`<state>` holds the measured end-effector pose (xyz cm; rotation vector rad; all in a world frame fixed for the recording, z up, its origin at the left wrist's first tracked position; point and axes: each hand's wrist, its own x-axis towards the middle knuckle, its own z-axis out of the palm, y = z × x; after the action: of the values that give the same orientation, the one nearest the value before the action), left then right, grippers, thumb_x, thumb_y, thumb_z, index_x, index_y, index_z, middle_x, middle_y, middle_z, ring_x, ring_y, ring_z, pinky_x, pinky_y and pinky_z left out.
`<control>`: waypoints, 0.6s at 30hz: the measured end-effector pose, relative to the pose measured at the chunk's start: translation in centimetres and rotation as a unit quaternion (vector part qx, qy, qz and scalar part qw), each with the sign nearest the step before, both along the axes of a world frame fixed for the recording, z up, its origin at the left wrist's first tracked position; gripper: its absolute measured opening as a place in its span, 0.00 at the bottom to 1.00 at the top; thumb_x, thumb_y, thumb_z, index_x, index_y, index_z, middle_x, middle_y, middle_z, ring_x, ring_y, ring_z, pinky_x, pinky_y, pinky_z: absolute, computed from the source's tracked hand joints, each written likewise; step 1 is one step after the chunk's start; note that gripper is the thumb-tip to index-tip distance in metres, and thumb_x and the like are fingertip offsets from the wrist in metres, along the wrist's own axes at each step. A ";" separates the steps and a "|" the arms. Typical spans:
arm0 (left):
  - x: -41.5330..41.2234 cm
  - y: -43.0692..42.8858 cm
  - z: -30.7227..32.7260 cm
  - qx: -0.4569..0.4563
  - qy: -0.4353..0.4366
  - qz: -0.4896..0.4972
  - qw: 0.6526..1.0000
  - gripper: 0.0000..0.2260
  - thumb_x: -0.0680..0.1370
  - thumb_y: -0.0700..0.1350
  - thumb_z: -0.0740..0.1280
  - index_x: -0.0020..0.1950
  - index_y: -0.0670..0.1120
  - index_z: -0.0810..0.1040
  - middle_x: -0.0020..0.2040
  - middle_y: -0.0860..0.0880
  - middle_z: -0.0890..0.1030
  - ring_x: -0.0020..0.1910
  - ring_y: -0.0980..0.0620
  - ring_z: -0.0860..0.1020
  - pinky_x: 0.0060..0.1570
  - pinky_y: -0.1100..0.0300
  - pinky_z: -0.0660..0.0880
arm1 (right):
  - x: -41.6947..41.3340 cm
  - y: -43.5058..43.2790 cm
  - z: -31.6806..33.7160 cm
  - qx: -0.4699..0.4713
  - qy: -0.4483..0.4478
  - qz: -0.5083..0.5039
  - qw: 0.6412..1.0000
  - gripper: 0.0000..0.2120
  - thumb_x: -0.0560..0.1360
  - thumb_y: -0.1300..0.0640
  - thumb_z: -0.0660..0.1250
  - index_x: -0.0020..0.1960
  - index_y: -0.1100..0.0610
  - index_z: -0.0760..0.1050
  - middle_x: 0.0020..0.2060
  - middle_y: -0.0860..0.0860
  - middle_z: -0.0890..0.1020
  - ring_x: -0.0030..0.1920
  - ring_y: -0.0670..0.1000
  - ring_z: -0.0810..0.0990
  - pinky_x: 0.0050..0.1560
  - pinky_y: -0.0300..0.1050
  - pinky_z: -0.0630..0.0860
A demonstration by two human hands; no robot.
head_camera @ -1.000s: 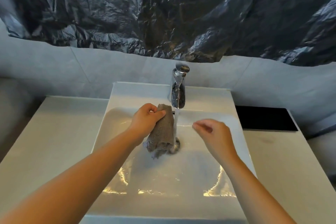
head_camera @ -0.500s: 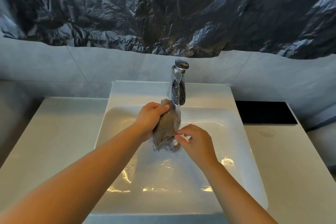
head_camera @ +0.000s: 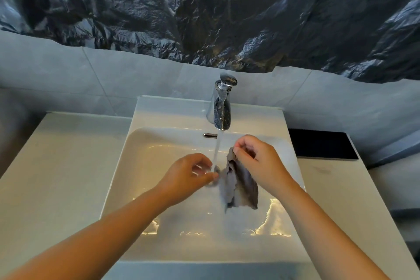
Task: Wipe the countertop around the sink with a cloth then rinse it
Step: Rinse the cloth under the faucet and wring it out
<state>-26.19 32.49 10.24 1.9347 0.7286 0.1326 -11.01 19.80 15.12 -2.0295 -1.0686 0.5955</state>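
Head view: the cloth [head_camera: 241, 183] hangs over the sink [head_camera: 145, 188], its long axis running down from the right hand [head_camera: 261, 163], which pinches the top corner between thumb and fingertips. The left hand [head_camera: 188, 174] sits just left of it, fingers curled, tips at the cloth's lower left edge; whether they grip it I cannot tell. The stream from the faucet [head_camera: 221, 107] falls between the hands, just left of the cloth, so the rinse likely needs the cloth shifted left into the water, and the right hand is placed to do that. Half a second ago the left hand held the cloth under the spout and the right hand touched its lower end; now the right hand carries it.
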 end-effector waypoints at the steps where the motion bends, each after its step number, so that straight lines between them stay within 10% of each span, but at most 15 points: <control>1: 0.1 -0.5 0.0 -0.023 -0.017 0.008 1.000 0.11 0.72 0.53 0.72 0.51 0.50 0.79 0.46 0.55 0.81 0.43 0.61 0.79 0.43 0.68 0.77 | 0.2 0.0 0.6 -0.016 -0.001 0.014 1.000 0.04 0.78 0.54 0.63 0.46 0.49 0.75 0.39 0.45 0.80 0.40 0.44 0.78 0.38 0.34 0.72; 10: 0.8 -2.6 1.3 -0.091 0.017 0.072 0.993 0.16 0.69 0.59 0.72 0.45 0.47 0.79 0.40 0.50 0.82 0.39 0.52 0.81 0.44 0.55 0.81 | -0.6 -0.1 2.0 -0.014 0.043 -0.023 0.999 0.05 0.76 0.57 0.67 0.43 0.51 0.80 0.40 0.47 0.83 0.43 0.44 0.82 0.44 0.38 0.78; 18: 0.0 0.2 2.2 -0.141 -0.017 0.138 0.980 0.06 0.70 0.35 0.74 0.44 0.37 0.80 0.39 0.40 0.83 0.34 0.48 0.82 0.38 0.58 0.82 | -0.6 -0.2 1.9 0.019 0.110 -0.079 0.991 0.07 0.78 0.59 0.64 0.49 0.53 0.81 0.42 0.50 0.83 0.40 0.49 0.82 0.32 0.33 0.75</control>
<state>-26.18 32.69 12.48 1.5535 0.9380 0.2212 -11.60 19.56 17.07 -1.9417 -0.7762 0.6936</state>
